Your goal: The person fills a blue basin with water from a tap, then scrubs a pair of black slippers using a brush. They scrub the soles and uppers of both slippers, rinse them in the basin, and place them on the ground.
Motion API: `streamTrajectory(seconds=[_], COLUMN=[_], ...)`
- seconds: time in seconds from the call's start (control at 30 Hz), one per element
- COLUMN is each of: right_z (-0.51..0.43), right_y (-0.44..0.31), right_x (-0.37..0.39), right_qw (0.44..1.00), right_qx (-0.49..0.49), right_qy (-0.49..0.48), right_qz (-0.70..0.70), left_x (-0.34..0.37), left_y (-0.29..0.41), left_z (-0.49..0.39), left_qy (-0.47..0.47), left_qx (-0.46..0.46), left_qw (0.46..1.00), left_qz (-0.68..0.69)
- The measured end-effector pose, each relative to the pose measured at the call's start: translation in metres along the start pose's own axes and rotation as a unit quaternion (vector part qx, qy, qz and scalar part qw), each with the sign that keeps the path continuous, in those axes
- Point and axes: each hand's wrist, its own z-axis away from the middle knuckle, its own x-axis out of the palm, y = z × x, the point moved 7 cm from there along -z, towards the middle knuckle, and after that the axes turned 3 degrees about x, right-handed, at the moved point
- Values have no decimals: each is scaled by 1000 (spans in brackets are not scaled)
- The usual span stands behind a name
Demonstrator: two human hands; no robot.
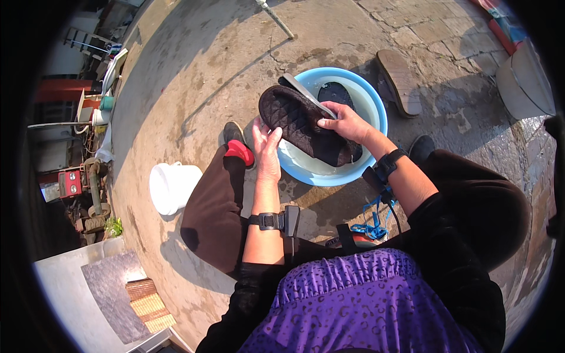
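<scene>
A dark quilted slipper is held over a light blue plastic basin of water. My left hand supports its rounded end, with the thumb on the near side and the fingers partly hidden. Against the slipper's upper edge, my right hand grips a long grey handle that looks like a brush's; any bristles are hidden. Behind that hand, a second dark footwear piece rests in the basin. A brown-soled slipper sits on the concrete beyond the basin, at its right.
A white bucket lies tipped beside my left knee. Another pale bucket stands at the far right. A metal pole rises from the concrete ahead. Blue plastic strapping lies between my legs. Machinery stands along the left.
</scene>
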Motion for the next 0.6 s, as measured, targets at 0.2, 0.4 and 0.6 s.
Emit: streamTrajectory(seconds=[0.2, 0.4, 0.6], right_z=[-3, 2, 18], right_y=[13, 15, 36], right_x=[10, 15, 10], right_qw=[944, 907, 906], right_qx=[-30, -58, 20], right_qy=[-31, 92, 231], right_qz=[326, 407, 355], left_x=[-44, -64, -97], left_y=[2, -4, -39], left_z=[-7, 5, 37], left_qy=[95, 193, 342], left_qx=[-60, -50, -150], left_qw=[979, 951, 928], left_qz=[-167, -237, 5])
